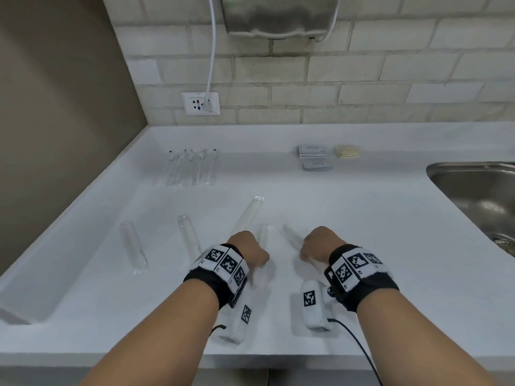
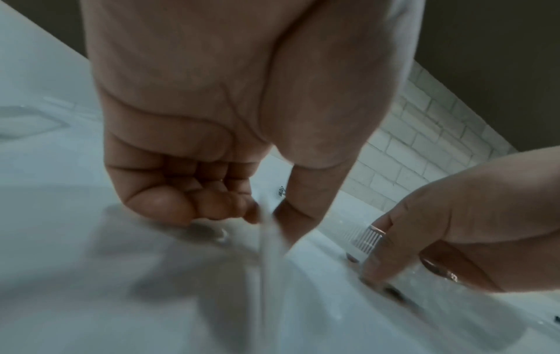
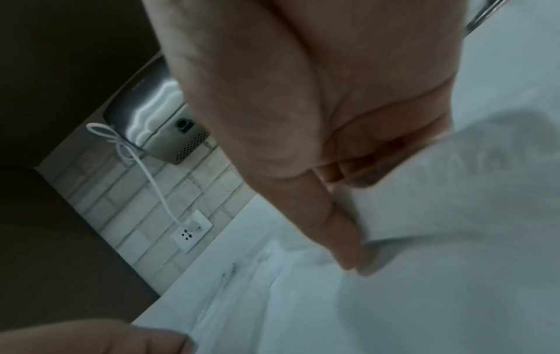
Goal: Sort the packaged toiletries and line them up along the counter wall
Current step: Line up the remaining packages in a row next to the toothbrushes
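A: Toiletries up top: wrapped sticks (image 1: 192, 167) and packets (image 1: 313, 151) sitting near the wall, looser ones lying nearer.
B: Left wrist: left hand (image 2: 212, 134) pinching a clear packet (image 2: 268, 239).
A: Right wrist: right hand (image 3: 318, 119) curling, pinching another packet (image 3: 394, 191).

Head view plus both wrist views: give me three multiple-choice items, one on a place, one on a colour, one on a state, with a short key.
1. The steel sink lies:
A. right of the counter
B. at the left corner
C. under the socket

2. The small square packet stack by the wall is:
A. red
B. pale yellow
C. black

3. The left hand is:
A. flat, fingers spread
B. raised off the counter
C. pinching a clear wrapped stick

Key: A, its basin shows at the right edge; B, it sits cream-coloured beside the grey sachets; C, thumb and fingertips meet on the wrapper.
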Tool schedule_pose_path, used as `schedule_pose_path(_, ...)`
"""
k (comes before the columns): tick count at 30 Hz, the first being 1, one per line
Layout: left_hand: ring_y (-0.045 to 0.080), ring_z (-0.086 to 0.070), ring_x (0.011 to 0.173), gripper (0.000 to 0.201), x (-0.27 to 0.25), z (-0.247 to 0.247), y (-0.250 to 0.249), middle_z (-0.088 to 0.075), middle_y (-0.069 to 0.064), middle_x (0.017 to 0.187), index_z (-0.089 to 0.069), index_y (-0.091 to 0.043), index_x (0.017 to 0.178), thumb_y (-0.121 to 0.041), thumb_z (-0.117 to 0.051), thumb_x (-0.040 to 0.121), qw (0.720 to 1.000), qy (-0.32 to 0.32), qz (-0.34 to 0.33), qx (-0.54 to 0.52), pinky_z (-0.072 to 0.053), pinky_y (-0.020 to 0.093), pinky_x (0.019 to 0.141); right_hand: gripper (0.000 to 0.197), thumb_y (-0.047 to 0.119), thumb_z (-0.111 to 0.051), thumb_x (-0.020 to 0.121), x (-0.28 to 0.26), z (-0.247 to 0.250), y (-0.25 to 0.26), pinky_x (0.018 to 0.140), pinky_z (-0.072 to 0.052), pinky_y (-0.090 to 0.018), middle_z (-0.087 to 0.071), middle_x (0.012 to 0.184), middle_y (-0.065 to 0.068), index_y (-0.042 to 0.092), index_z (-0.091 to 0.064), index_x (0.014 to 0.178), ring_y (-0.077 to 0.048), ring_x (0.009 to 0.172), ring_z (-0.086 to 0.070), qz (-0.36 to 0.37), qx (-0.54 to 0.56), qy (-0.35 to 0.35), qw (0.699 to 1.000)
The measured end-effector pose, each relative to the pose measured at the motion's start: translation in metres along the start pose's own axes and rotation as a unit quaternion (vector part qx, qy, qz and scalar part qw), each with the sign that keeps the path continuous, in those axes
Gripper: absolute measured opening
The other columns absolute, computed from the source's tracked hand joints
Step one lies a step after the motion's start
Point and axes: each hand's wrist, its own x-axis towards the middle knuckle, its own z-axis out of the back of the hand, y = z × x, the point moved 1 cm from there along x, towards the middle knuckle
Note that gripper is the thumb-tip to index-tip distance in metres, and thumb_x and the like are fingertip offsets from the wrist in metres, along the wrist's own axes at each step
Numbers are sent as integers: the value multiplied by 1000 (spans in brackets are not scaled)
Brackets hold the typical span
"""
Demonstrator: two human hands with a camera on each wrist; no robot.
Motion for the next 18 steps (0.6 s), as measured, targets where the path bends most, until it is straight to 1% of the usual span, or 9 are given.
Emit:
schedule_pose_path(2,15,-39,53,28,-1,11,11,-41,1,61,-38,-11,61,-13,-52,85,997,-21,-25,-64,-28,23,47,21,11,-55,86,-3,-5,13,55,-40,-21,-50,75,-4,14,-45,69,-22,72,-51,30,54,3,998)
schedule_pose_path(4,19,-48,62,16,-6,25,24,-56,5,70,-47,-7,75,-15,-46,89,981,-69,-38,-180,-36,26,54,21,9,-50,87,-6,-6,30,61,-47,-29,-53,83,-11,14,-41,69,-29,78,-57,50,121,-16,991)
schedule_pose_path(6,23,-58,74,18,-9,39,42,-70,13,88,-51,-4,94,-19,-41,91,949,-130,-32,-286,-43,30,65,4,6,-47,85,-10,-8,49,58,-47,-33,-53,84,-13,8,-45,83,-35,74,-65,65,205,-24,976)
schedule_pose_path(8,23,-59,69,19,-6,48,65,-71,14,87,-49,-4,97,-20,-41,90,926,-177,-22,-334,-43,30,62,12,8,-46,85,-10,-13,67,54,-47,-31,-59,88,-15,5,-48,97,-28,62,-64,70,250,-31,965)
schedule_pose_path(9,23,-57,65,20,-3,51,77,-68,12,82,-49,-5,97,-22,-43,88,923,-185,-10,-337,-43,29,60,10,11,-47,86,-8,-16,76,51,-46,-28,-62,82,-14,4,-50,92,-23,55,-61,71,238,-31,968)
schedule_pose_path(11,24,-58,67,37,3,54,100,-64,9,83,-50,-4,104,-34,-53,82,940,-174,28,-293,-44,28,59,20,18,-54,86,-3,-20,90,48,-43,-23,-59,59,-7,7,-50,69,-17,47,-52,63,163,-22,984)
schedule_pose_path(14,23,-58,75,66,6,56,124,-62,4,90,-52,-5,107,-57,-68,70,980,-132,78,-125,-40,25,54,30,32,-62,83,2,-22,110,47,-36,-22,-55,65,-4,12,-47,65,-21,58,-52,31,68,-31,997)
schedule_pose_path(16,20,-58,69,61,7,58,130,-58,0,75,-57,-8,89,-64,-69,69,988,-124,81,-46,-40,24,53,32,37,-64,79,7,-23,120,49,-37,-23,-55,68,-4,14,-46,66,-24,65,-55,29,42,-49,997)
schedule_pose_path(18,19,-58,67,51,10,62,128,-56,-1,70,-53,-13,77,-60,-71,73,990,-120,69,-11,-43,24,57,33,40,-65,81,11,-23,129,59,-43,-25,-54,69,-2,13,-48,72,-24,70,-56,46,21,-61,997)
